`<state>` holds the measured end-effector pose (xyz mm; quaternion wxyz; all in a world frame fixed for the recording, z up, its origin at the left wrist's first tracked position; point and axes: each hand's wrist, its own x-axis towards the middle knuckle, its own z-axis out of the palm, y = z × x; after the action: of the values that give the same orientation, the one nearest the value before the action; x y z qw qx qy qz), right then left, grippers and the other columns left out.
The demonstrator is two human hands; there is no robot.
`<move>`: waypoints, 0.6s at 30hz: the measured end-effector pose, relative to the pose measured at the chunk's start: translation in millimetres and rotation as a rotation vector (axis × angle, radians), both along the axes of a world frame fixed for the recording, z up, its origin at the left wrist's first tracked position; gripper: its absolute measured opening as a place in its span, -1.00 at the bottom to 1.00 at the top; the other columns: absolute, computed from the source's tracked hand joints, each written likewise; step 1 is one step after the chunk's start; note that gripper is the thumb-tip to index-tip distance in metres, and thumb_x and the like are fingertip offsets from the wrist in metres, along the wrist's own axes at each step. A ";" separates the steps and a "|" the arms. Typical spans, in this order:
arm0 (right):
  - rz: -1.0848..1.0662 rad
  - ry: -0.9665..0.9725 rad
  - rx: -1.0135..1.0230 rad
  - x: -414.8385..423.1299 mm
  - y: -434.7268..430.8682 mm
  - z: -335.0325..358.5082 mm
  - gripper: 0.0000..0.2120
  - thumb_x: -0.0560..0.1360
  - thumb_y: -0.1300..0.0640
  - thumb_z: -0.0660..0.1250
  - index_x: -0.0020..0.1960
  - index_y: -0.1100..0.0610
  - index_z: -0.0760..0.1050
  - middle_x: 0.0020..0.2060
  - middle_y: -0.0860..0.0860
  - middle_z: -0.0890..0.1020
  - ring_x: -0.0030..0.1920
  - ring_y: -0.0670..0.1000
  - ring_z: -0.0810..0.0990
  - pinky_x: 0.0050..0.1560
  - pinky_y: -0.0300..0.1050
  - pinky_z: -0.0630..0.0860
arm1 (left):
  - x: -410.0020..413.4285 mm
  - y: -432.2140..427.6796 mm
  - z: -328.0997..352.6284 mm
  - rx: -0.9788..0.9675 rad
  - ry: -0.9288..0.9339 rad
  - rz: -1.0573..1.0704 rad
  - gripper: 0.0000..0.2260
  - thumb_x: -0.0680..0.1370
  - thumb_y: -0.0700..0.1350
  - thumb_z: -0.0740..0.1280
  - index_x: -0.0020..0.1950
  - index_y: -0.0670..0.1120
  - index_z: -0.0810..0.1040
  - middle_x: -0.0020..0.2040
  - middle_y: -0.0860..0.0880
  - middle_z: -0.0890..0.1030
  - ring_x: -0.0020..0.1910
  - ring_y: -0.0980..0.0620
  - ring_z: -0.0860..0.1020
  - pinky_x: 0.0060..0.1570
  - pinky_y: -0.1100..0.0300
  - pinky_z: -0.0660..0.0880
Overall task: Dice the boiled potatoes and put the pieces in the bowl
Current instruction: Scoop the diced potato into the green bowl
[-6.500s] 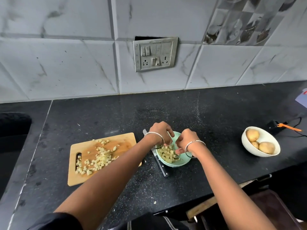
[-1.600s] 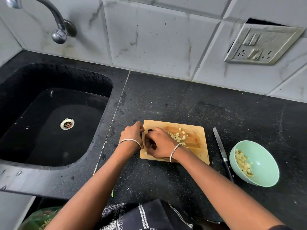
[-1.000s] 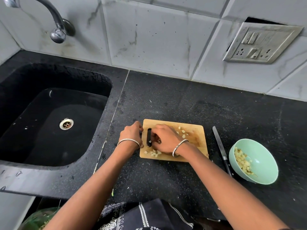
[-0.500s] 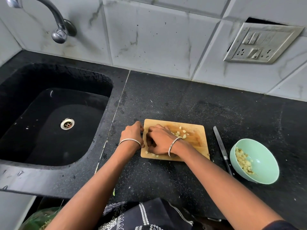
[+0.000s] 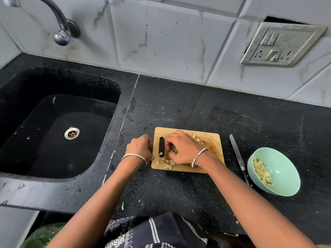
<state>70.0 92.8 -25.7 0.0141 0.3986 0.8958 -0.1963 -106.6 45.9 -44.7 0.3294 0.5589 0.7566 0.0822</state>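
A wooden cutting board (image 5: 211,140) lies on the black counter with small potato dice (image 5: 167,165) scattered near its front left corner and a few near its far edge. My right hand (image 5: 182,151) rests on the board's left half, fingers curled down around a clump of dice beside the handle slot. My left hand (image 5: 140,149) sits at the board's left edge, curled fingers against it. To the right stands a mint-green bowl (image 5: 284,167) holding diced potato (image 5: 262,173). A knife (image 5: 236,154) lies between board and bowl.
A deep black sink (image 5: 53,131) with a steel faucet (image 5: 60,33) takes up the left side. The tiled wall behind carries a switch-and-socket plate (image 5: 279,45). The counter's front edge is close to my body.
Both hands have come from the bowl to the board. In the last half second my right hand has drawn back off the handle slot, leaving several dice showing at the front left corner.
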 end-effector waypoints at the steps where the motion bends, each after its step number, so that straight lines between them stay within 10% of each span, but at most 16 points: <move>1: -0.011 0.006 0.007 -0.6 -0.8 -1.6 -0.89 0.35 0.08 0.35 -0.12 -0.01 0.50 -0.16 -0.12 0.55 -0.06 -0.05 0.43 0.00 -0.05 0.49 | -0.2 -2.4 0.3 -0.012 -0.004 -0.012 -0.69 0.31 -0.18 0.51 -0.05 0.02 0.49 -0.15 -0.01 0.66 -0.04 -0.04 0.62 -0.07 0.11 0.51; 7: 0.009 -0.199 0.071 -21.1 -9.3 -20.1 -0.71 0.45 -0.13 0.34 0.04 0.04 0.53 0.04 0.01 0.51 0.15 0.07 0.42 0.22 0.15 0.39 | 3.1 -8.0 1.4 -0.078 -0.057 -0.053 -0.73 0.28 -0.13 0.59 -0.13 0.02 0.57 -0.21 0.02 0.68 -0.17 0.00 0.66 0.03 0.07 0.57; 18: 0.063 -0.172 -0.068 -29.2 -2.3 -13.9 -0.93 0.45 0.06 0.34 -0.08 0.01 0.49 -0.02 -0.01 0.51 0.10 0.08 0.45 0.14 0.11 0.41 | 9.3 -11.2 1.5 -0.057 -0.010 -0.033 -0.75 0.23 -0.10 0.60 -0.32 0.07 0.53 -0.27 0.03 0.66 -0.24 0.00 0.65 -0.01 0.07 0.58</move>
<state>40.8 90.5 -39.7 0.1106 0.3850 0.8961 -0.1912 -97.3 34.6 -43.3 0.3504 0.5613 0.7475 0.0579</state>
